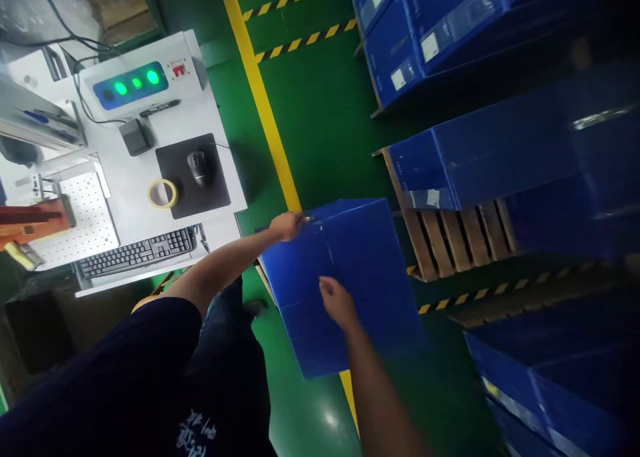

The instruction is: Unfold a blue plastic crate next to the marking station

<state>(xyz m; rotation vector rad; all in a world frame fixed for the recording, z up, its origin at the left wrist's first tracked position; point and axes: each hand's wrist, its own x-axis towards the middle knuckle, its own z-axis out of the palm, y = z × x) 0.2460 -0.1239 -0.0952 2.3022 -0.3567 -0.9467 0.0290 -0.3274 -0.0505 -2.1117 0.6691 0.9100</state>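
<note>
Blue corrugated-plastic box [350,283] sits low before me, right of the counter [210,120], its long axis running away toward the pallet [445,237]; my left hand [286,226] pinches its far top corner, my right hand [337,301] lies flat, fingers together, on its panel.

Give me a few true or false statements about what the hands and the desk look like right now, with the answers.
1. Both hands touch the blue box. True: left hand at its top corner, right hand on its face.
2. The tape roll sits on the keyboard. False: it lies at the mouse pad's edge.
3. The panel lights glow red. False: green.
4. The mouse rests on the pad. True.
</note>
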